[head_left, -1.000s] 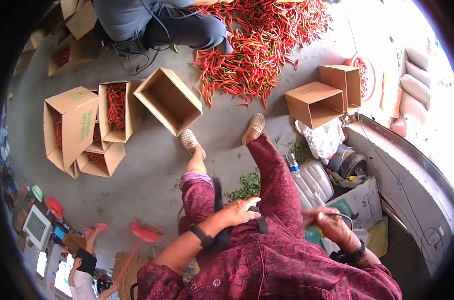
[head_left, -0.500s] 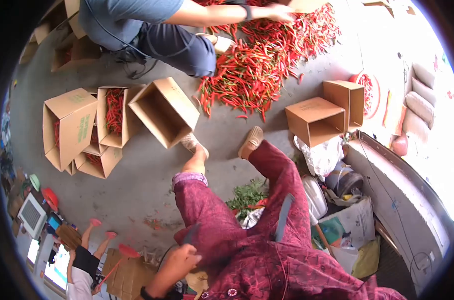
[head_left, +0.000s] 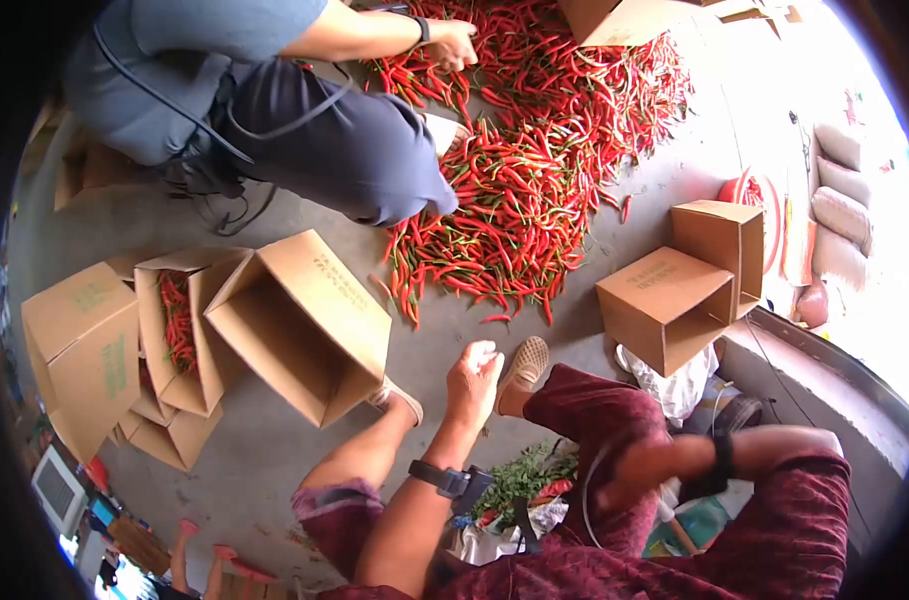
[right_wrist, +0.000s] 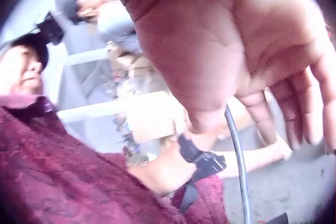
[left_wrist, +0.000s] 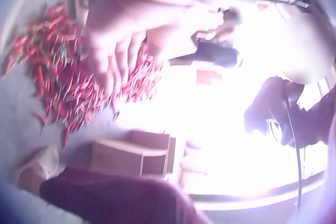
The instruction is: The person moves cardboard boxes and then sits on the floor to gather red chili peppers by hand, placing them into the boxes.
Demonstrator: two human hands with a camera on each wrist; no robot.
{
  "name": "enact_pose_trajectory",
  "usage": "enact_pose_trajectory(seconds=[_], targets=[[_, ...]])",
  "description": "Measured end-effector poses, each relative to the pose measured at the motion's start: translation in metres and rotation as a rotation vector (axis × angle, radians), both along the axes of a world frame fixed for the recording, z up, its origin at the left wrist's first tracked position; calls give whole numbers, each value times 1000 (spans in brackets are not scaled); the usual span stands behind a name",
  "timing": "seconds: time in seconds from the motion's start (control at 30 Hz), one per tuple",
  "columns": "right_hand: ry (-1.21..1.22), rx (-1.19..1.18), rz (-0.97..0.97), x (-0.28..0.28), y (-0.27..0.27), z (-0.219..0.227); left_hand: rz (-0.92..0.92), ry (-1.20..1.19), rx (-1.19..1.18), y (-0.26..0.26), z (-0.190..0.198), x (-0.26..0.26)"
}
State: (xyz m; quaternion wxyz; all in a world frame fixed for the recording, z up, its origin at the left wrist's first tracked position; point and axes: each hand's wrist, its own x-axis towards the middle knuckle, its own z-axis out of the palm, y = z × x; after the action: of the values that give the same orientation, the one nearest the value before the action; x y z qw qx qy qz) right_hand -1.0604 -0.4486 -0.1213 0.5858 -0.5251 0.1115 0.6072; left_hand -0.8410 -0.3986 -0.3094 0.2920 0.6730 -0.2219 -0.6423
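Left hand first: no chilli is seen in its grip, and in the left wrist view the fingers hang loose, more open than closed. The right hand is relaxed too, palm bare, with a cable passing by the thumb; whether it's touched there can't be told. In the head view that hand is badly smeared by blur, so not much can be read from it.

Going outward, the red chillies are spread on the floor pretty much straight ahead of the left fingertips, with the left hand clearly the nearer one. No shared long axis can be picked out (they're pointing every which way, honestly). How high the hand is held over the floor can't be judged either.

Off to the left of that hand, the large open carton is tilted, its mouth turned back toward the wearer and the mouth's long side slanted from far left to near right. Its bottom is lost in shadow. Another carton at the far edge of the pile is cut off by the frame, and much of the left wrist view is washed out by glare.
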Motion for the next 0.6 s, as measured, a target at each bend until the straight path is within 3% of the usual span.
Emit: enact_pose_trajectory(seconds=[0.07, 0.1, 0.13, 0.17, 0.2, 0.23, 0.3, 0.37, 0.43, 0.47, 0.5, 0.53, 0.57, 0.6], targets=[[75, 671, -605, -17, 7, 1, -81, -70, 101, 18, -36, 5], [201, 1077, -784, -26, 10, 1, -127, -99, 138, 20, -54, 8], [202, 1180, -1093, -28, -11, -8, -226, -327, -16, 16, -66, 12], [198, 580, -1265, -4, -74, -11, -145, -328, -43, 11, -83, 10], [-2, 217, -1552, -9, -99, -44, -118, -390, -80, 5, -101, 12], [-186, -277, -1708, -15, -124, -77, -88, -458, -115, -1, -116, 16], [-26, -837, -1920, -37, -167, -148, -66, -498, -137, -6, -139, 26], [279, -898, -1928, -93, -187, -229, 61, -426, -195, -13, -147, 39], [514, -992, -1606, -106, -198, -271, 284, -311, -294, -18, -171, 54], [334, -1186, -1388, -110, -198, -287, 186, -591, -251, -21, -182, 64], [162, -1324, -1481, -127, -207, -324, 92, -876, -208, -27, -190, 71], [-29, -1453, -1571, -148, -220, -382, 113, -1008, -135, -32, -201, 70], [-230, -1572, -1660, -159, -228, -421, 136, -937, -103, -34, -220, 74], [-109, -1671, -1615, -139, -235, -413, 158, -867, -73, -34, -245, 80]])
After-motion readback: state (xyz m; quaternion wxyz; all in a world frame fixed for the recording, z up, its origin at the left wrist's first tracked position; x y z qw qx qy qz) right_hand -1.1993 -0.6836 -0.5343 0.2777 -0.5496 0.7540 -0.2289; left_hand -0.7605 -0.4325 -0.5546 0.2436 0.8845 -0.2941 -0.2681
